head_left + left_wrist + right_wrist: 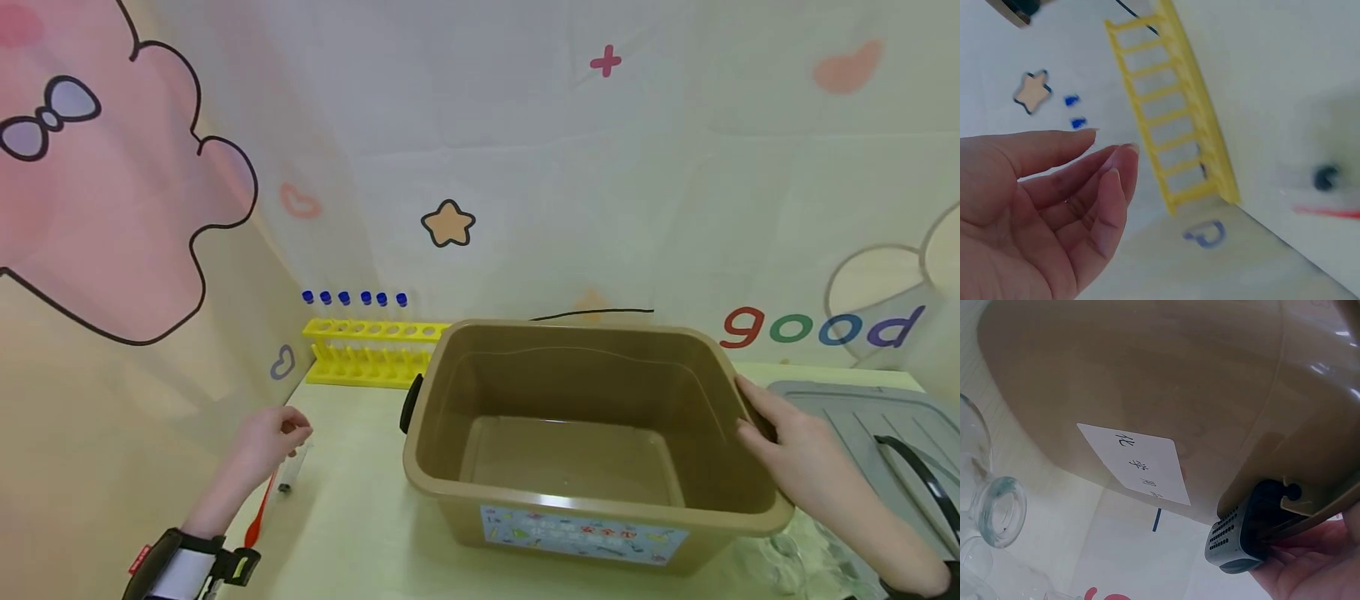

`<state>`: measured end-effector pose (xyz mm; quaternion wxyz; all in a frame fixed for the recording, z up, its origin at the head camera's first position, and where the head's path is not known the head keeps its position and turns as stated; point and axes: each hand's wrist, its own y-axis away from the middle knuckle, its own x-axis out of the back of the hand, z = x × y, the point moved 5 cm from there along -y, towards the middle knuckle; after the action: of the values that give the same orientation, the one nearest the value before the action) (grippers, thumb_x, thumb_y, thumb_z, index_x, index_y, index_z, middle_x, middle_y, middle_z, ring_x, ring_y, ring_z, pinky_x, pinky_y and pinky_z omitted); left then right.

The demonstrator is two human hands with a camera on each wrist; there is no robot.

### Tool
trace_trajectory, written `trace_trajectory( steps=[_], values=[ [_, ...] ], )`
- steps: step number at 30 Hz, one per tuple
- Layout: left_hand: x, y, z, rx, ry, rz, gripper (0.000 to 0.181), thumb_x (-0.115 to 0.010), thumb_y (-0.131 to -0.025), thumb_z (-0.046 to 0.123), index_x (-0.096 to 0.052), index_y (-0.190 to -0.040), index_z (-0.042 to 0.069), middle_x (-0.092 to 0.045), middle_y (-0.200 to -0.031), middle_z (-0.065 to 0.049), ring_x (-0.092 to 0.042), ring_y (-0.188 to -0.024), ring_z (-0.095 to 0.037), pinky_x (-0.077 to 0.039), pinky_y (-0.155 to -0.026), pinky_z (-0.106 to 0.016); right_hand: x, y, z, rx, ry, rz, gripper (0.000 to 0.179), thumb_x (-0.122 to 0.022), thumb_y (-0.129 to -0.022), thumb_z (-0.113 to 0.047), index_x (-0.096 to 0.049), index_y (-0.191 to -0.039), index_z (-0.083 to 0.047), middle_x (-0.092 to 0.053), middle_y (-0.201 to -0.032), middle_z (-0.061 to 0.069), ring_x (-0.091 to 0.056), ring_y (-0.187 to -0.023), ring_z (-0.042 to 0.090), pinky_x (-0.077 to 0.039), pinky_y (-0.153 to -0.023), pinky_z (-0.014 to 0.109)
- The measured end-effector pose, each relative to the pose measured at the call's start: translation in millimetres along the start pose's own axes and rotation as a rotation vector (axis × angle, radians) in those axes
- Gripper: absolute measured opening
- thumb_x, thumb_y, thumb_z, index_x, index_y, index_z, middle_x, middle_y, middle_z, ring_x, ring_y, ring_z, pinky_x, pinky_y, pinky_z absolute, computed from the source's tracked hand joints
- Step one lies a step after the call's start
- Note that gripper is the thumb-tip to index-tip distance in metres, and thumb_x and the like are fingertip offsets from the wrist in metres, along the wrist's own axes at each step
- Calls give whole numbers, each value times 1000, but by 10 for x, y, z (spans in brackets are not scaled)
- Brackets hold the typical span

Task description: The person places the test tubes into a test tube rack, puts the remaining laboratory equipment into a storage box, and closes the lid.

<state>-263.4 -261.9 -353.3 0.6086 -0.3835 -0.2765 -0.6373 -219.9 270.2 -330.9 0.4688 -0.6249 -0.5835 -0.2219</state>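
left hand (268, 432): hovering, thumb and fingertips sitting apart | right hand (806, 446): clamping bin (585, 379) at its handle (1229, 542) | bin: filling space between hands | rack (367, 367): standing beyond left hand | lid (862, 410): lying right of right hand

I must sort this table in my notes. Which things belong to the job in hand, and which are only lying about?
In the job:
bin, gripped by the right hand

Apparently lying about:
yellow rack
blue caps
grey lid
glassware
clear tube and red tool, near the empty left hand
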Motion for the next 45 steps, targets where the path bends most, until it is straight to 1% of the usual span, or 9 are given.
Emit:
trace_trajectory(
  steps=[4, 7, 10, 18, 25, 28, 35, 39, 45],
  values=[
    [19, 60, -304, 90, -72, 2, 10, -56, -84, 0, -58, -81, -9, -54, -66, -7, -52, -56, -20, -43, -49, -32, -7, -2, 11, 1, 0, 1, 51, -49, -91, -10, -31, -135, 8, -43, -118, 37, -43, -101, 52, -36, -75, 58],
    [7, 75, -463, 147, -123, -18, 12, -57, -84, 2, -57, -78, -8, -53, -64, -7, -51, -55, -19, -41, -47, -31, 0, 5, 24, -5, -5, 2, 51, -49, -91, -10, -31, -135, 8, -42, -118, 38, -43, -101, 52, -36, -74, 58],
    [-29, 59, -599, 183, -155, -38, 14, -56, -85, 4, -56, -77, -6, -52, -63, -6, -48, -54, -18, -39, -47, -30, 6, 19, 39, -16, -12, -2, 51, -48, -92, -10, -29, -136, 8, -41, -119, 38, -41, -102, 53, -36, -75, 59],
    [-105, 45, -907, 262, -135, -26, 14, -53, -85, 3, -56, -75, -8, -51, -62, -6, -49, -54, -19, -39, -47, -31, -10, 15, 46, -15, -15, -8, 51, -48, -92, -12, -29, -136, 8, -40, -120, 38, -40, -103, 53, -34, -77, 60],
    [-192, 22, -1037, 314, -93, -34, 19, -56, -86, 9, -53, -74, -5, -47, -61, -6, -46, -53, -20, -34, -47, -28, -18, 9, 38, -20, -13, -16, 52, -49, -92, -12, -29, -136, 7, -39, -120, 38, -40, -103, 53, -35, -76, 59],
    [-211, 13, -1074, 304, -118, -24, 18, -54, -86, 7, -53, -72, -5, -45, -59, -6, -44, -52, -20, -33, -46, -28, -28, 8, 36, -25, -19, -27, 52, -48, -93, -12, -28, -136, 7, -39, -121, 38, -40, -103, 53, -35, -76, 59],
    [-198, 50, -1088, 271, -173, 11, 9, -52, -78, -1, -53, -71, -7, -47, -60, -7, -46, -54, -23, -38, -48, -32, -38, 8, 47, -25, -26, -22, 52, -48, -93, -13, -28, -137, 6, -38, -121, 38, -38, -104, 54, -34, -77, 60],
    [-250, 68, -1115, 260, -167, 24, 8, -54, -75, -2, -53, -67, -4, -46, -59, -6, -44, -53, -22, -37, -46, -31, -41, 19, 60, -23, -22, -38, 53, -48, -93, -13, -27, -137, 6, -38, -121, 38, -38, -104, 54, -34, -77, 59],
    [-282, 65, -1164, 267, -159, 32, 7, -53, -74, -4, -51, -67, -4, -46, -60, -6, -45, -54, -22, -37, -47, -31, -50, 14, 40, -32, -10, -56, 53, -48, -93, -14, -26, -137, 7, -39, -121, 38, -39, -103, 53, -35, -76, 59]
  ],
)
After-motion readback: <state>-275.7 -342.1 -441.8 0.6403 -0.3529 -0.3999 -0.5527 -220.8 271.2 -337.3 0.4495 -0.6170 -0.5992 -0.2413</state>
